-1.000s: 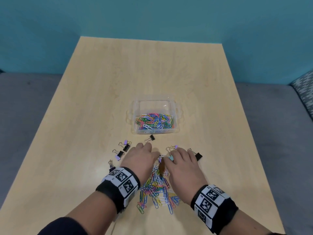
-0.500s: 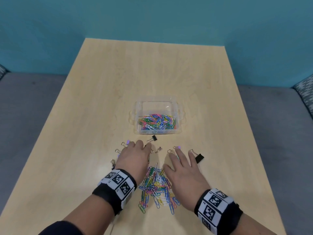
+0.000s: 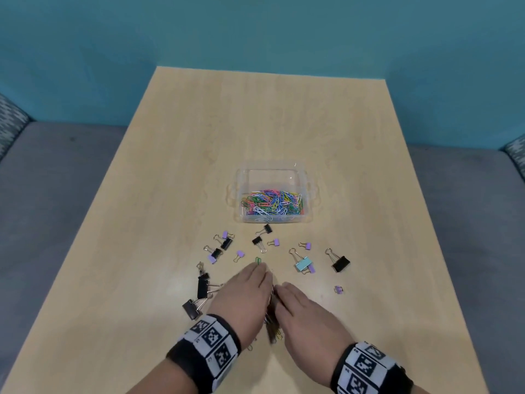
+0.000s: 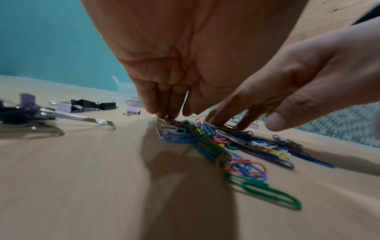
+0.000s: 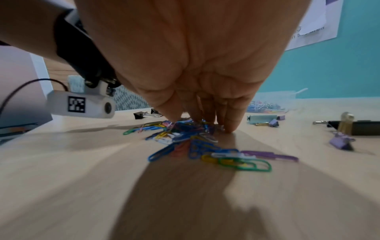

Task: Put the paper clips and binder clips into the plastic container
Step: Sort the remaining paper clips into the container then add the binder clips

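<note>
Coloured paper clips (image 4: 222, 146), spread wide a second ago, now sit heaped between my flat-fingered left hand (image 3: 244, 297) and right hand (image 3: 306, 317), ready for scooping into the plastic container (image 3: 241, 177).

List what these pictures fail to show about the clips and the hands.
- Head view: the paper clip pile is mostly covered by the left hand and right hand.
- Both wrist views: motion blur hides whether the fingers pinch any clips.
- Left wrist view: the plastic container is mostly hidden behind the hand.
</note>
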The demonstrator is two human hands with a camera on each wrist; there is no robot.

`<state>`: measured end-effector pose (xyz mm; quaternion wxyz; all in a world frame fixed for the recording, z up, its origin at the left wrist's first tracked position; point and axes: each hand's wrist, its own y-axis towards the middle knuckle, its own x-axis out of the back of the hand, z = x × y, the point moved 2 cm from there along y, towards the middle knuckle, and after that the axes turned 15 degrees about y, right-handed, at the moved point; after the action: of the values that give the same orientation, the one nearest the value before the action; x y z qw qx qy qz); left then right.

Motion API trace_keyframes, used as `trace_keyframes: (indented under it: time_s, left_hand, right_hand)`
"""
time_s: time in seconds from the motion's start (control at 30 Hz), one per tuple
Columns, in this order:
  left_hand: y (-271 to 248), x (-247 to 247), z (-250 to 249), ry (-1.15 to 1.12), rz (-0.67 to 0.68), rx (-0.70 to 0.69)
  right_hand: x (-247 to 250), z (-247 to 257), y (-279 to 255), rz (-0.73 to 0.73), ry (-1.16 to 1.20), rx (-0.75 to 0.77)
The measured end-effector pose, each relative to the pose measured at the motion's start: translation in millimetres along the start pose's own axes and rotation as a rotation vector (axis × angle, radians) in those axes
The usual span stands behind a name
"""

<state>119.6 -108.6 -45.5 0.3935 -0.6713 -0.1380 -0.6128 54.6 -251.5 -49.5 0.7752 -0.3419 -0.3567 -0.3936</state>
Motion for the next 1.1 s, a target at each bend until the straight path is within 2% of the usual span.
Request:
trace_keyframes:
  time_s: [0.1,0.2,0.3,0.37,0.57,0.67,0.8,1.1]
  left_hand:
    - [-19.7,-0.2,-0.2,-0.141,-0.141,0.003]
    - [-49.4,-5.0,0.4,-0.233,-0.240,0.139]
    - [-66.5,-13.6,-0.5,-0.354,-0.116,0.303]
    - [-63.2,-14.0,-5.5,-0.414,-0.031,0.333]
    - [-28.9,-3.4,-13.3,-0.324,-0.034,0.279]
    - [-21.7,-3.2,-10.6,-0.269,-0.020,0.261]
    - [-16.1,-3.5,-9.0,-0.312,-0.073,0.264]
    - [-16.5,-14.1,-17.2,-0.283,-0.119,0.284]
  right_hand:
    - [0.7,-5.5,-25.5,0.005,0.065,0.010]
    - [8.0,-16.0,-54.9,-0.114,0.136,-0.137]
    - [4.1,-21.7,-73.3,-0.214,0.201,-0.405]
    - [-2.2,-17.9,-70.3,-0.221,0.227,-0.476]
    - [-0.8,16.0,-24.2,-0.134,0.249,-0.354]
    - [3.2,15.3,-7.9,-0.122,0.241,-0.339]
    - [5.4,11.4,10.8,-0.126,0.219,-0.313]
    - [0.8,0.9,9.4,-0.121,0.157,-0.276]
